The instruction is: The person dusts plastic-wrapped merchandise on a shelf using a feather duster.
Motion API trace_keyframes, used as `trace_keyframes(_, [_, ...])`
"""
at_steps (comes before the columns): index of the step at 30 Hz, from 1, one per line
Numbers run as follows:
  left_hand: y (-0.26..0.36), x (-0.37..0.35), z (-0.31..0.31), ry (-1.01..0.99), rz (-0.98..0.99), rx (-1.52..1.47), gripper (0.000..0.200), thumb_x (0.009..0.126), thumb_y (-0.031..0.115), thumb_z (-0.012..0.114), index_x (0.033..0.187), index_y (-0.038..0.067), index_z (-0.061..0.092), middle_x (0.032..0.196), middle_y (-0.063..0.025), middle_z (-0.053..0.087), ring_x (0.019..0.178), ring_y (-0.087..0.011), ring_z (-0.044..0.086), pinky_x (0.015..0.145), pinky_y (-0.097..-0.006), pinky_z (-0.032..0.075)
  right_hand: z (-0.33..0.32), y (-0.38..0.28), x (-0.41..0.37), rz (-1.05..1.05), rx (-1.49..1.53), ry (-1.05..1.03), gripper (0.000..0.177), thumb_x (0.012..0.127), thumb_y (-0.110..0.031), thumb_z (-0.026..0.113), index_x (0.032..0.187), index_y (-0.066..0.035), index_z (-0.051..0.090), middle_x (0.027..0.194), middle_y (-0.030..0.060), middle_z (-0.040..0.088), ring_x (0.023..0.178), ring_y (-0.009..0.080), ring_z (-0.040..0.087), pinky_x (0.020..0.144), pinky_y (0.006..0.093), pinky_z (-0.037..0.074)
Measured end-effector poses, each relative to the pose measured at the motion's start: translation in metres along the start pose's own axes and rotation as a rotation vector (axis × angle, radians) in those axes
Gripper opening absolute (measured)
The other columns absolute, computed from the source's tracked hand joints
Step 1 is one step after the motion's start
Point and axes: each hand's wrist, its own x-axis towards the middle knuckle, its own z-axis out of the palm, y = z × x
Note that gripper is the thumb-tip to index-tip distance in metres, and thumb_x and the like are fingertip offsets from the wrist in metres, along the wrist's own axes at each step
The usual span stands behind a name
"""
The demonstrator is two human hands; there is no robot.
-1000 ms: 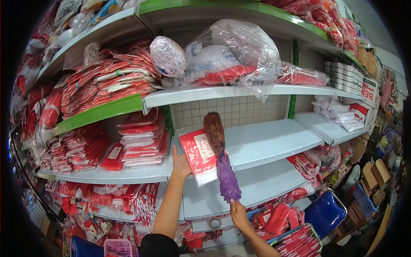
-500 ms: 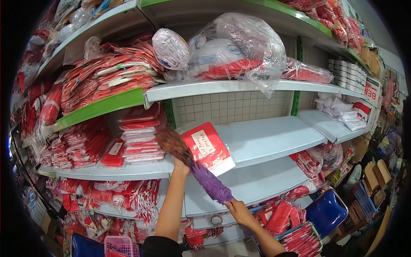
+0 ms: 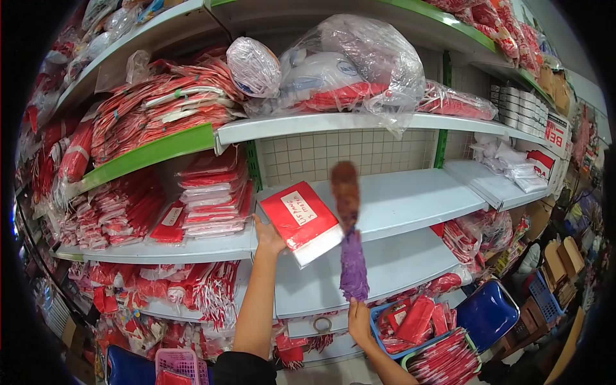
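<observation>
Setting: retail shop. Tiered metal shelves [image 3: 398, 205] stocked with stacked, plastic-wrapped red-and-white goods [image 3: 208, 199]; further packs in baskets [image 3: 410, 321] on the floor; boxed stock [image 3: 523, 109] along the aisle.

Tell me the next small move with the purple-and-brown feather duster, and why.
Probably sweep the purple-and-brown feather duster in the right hand across the bare white shelf board: the left hand holds the red plastic-wrapped packet tilted up at its front edge, and the duster stands upright beside it.

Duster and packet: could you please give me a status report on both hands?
Left hand holding red packet, tilted, over shelf edge. Right hand gripping duster, upright. Duster just right of red packet; contact unclear.
</observation>
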Motion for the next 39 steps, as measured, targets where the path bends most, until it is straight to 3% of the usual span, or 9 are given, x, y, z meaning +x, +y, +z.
trace_keyframes(13, [-0.002,0.002,0.001,-0.027,0.057,0.053,0.060,0.090,0.055,0.030,0.118,0.005,0.050,0.119,-0.0165,0.055,0.108,-0.0346,0.053,0.095,-0.0516,0.039,0.010,0.020,-0.012,-0.264,0.033,-0.068,0.048,0.096,-0.032,0.041,0.067,0.005,0.050,0.056,0.0252,0.051,0.054,0.0416,0.053,0.050,0.0474,0.038])
trace_keyframes(14, [0.006,0.018,-0.021,-0.432,-0.059,-0.023,0.056,0.091,0.052,0.032,0.116,0.006,0.051,0.117,-0.0158,0.057,0.107,-0.0335,0.054,0.095,-0.0507,0.040,0.006,0.017,-0.011,-0.299,0.016,-0.112,0.048,0.096,-0.032,0.040,0.067,0.005,0.050,0.055,0.0246,0.051,0.053,0.0411,0.053,0.049,0.0469,0.037])
trace_keyframes(16, [0.007,0.011,-0.026,-0.497,-0.012,-0.037,0.047,0.092,0.046,0.036,0.112,0.007,0.055,0.111,-0.0142,0.060,0.101,-0.0309,0.058,0.090,-0.0471,0.045,-0.006,0.008,-0.009,-0.370,-0.020,-0.203,0.048,0.096,-0.032,0.039,0.066,0.004,0.049,0.054,0.0235,0.049,0.051,0.0403,0.052,0.049,0.0460,0.037])
trace_keyframes(19, [-0.005,0.003,0.004,-0.074,0.047,0.101,0.049,0.092,0.048,0.038,0.113,0.007,0.054,0.110,-0.0134,0.061,0.099,-0.0298,0.059,0.086,-0.0447,0.048,0.000,0.014,0.001,-0.114,0.057,-0.093,0.046,0.096,-0.032,0.040,0.068,0.003,0.049,0.053,0.0214,0.049,0.050,0.0362,0.052,0.048,0.0436,0.038])
trace_keyframes(26, [-0.001,0.004,-0.005,-0.252,0.001,0.033,0.044,0.092,0.043,0.042,0.111,0.005,0.055,0.108,-0.0118,0.062,0.096,-0.0251,0.061,0.086,-0.0432,0.049,-0.021,-0.015,0.011,-0.142,0.159,-0.398,0.048,0.097,-0.035,0.039,0.066,0.000,0.047,0.049,0.0084,0.046,0.046,0.0189,0.047,0.046,0.0351,0.037])
trace_keyframes(33, [-0.003,0.015,-0.008,-0.143,0.028,0.208,0.044,0.093,0.044,0.043,0.112,0.006,0.054,0.101,-0.0098,0.062,0.088,-0.0223,0.062,0.079,-0.0399,0.053,-0.016,-0.055,0.039,-0.100,0.064,-0.328,0.045,0.094,-0.036,0.045,0.084,0.006,0.055,0.071,0.0258,0.058,0.069,0.0390,0.058,0.063,0.0429,0.044])
trace_keyframes(34, [0.008,0.020,-0.021,-0.577,-0.160,0.082,0.039,0.093,0.039,0.046,0.113,0.006,0.054,0.102,-0.0102,0.062,0.088,-0.0214,0.062,0.078,-0.0393,0.053,-0.015,-0.056,0.041,-0.118,0.057,-0.370,0.045,0.094,-0.036,0.045,0.085,0.006,0.056,0.073,0.0261,0.059,0.072,0.0395,0.059,0.064,0.0428,0.045])
trace_keyframes(35, [0.002,0.030,-0.033,-0.054,-0.003,0.200,0.039,0.093,0.040,0.046,0.112,0.007,0.055,0.101,-0.0097,0.062,0.086,-0.0207,0.061,0.076,-0.0392,0.053,-0.016,-0.059,0.045,-0.167,0.090,-0.392,0.043,0.094,-0.035,0.045,0.084,0.005,0.056,0.069,0.0247,0.057,0.066,0.0375,0.056,0.062,0.0424,0.044])
trace_keyframes(39, [-0.007,0.004,0.009,-0.193,-0.032,0.163,0.041,0.094,0.040,0.043,0.113,0.005,0.054,0.106,-0.0092,0.061,0.091,-0.0222,0.060,0.083,-0.0393,0.050,-0.019,-0.077,0.075,-0.257,0.082,-0.268,0.041,0.094,-0.034,0.046,0.082,0.004,0.055,0.062,0.0235,0.054,0.058,0.0379,0.052,0.057,0.0428,0.042])
